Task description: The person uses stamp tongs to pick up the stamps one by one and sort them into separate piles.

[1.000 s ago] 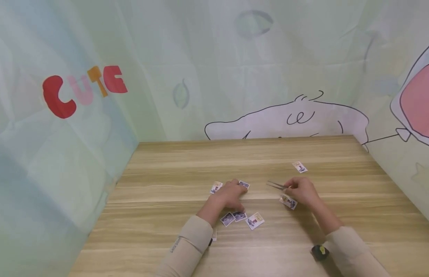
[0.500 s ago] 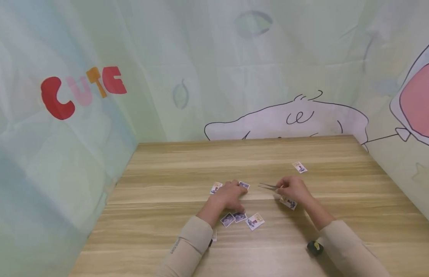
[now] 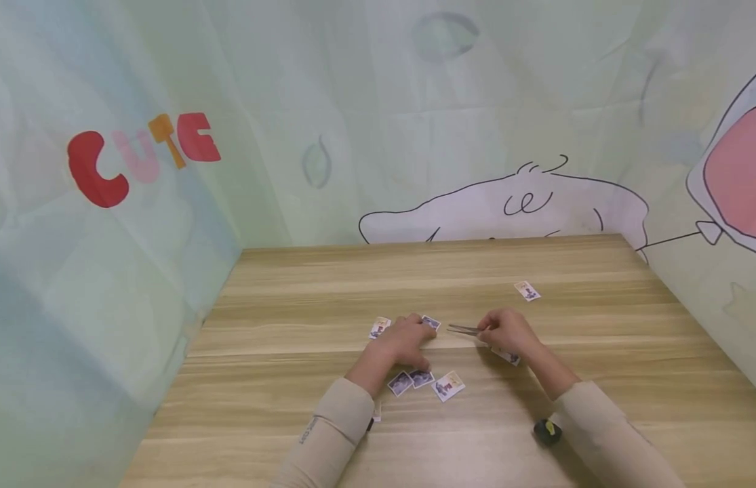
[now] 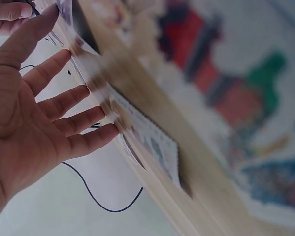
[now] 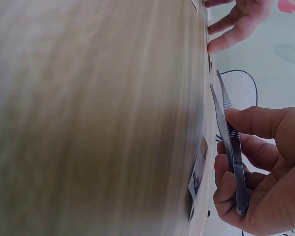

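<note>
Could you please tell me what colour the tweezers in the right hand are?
The tweezers are silvery grey, clearest in the right wrist view.

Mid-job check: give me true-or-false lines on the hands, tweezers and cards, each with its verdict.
1. The right hand holds the tweezers. True.
2. The tweezers' tips are pressed together. False: the tips are apart.
3. The left hand has its fingers spread. True.
4. The dark object with a yellow patch lies beside the left hand. False: it lies near the right sleeve.
5. One card lies on the table beyond the right hand. True.
</note>
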A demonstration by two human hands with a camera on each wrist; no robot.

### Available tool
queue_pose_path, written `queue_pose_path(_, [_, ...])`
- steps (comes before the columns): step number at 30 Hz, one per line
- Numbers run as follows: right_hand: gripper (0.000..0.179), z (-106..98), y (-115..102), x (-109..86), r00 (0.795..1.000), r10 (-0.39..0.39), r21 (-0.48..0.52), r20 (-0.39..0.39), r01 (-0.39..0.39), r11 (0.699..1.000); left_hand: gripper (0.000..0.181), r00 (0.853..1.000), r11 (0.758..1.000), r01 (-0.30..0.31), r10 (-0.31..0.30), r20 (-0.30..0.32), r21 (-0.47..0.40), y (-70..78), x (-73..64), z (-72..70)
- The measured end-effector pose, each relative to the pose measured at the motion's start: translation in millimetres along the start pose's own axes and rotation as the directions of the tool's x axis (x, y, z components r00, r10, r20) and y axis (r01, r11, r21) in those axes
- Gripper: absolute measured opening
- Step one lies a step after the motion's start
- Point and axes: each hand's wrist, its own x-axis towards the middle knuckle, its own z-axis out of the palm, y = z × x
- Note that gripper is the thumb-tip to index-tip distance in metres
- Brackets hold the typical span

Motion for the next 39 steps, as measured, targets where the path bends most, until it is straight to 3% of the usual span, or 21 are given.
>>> queue_pose_path(26, [0.007, 15, -13, 6.0, 1.0, -0.012, 0.029, 0.009, 0.011, 1.0, 0.067, 1.0, 1.0, -0.002, 0.002, 0.001, -0.008, -0.8, 0.1, 1.3])
queue_pose_path(39, [0.005, 18, -14, 10.7, 1.0, -0.015, -0.04, -0.006, 0.015, 0.999, 0.069, 1.0, 1.0, 0.013, -0.013, 0.005, -0.011, -1.1, 0.9, 1.8])
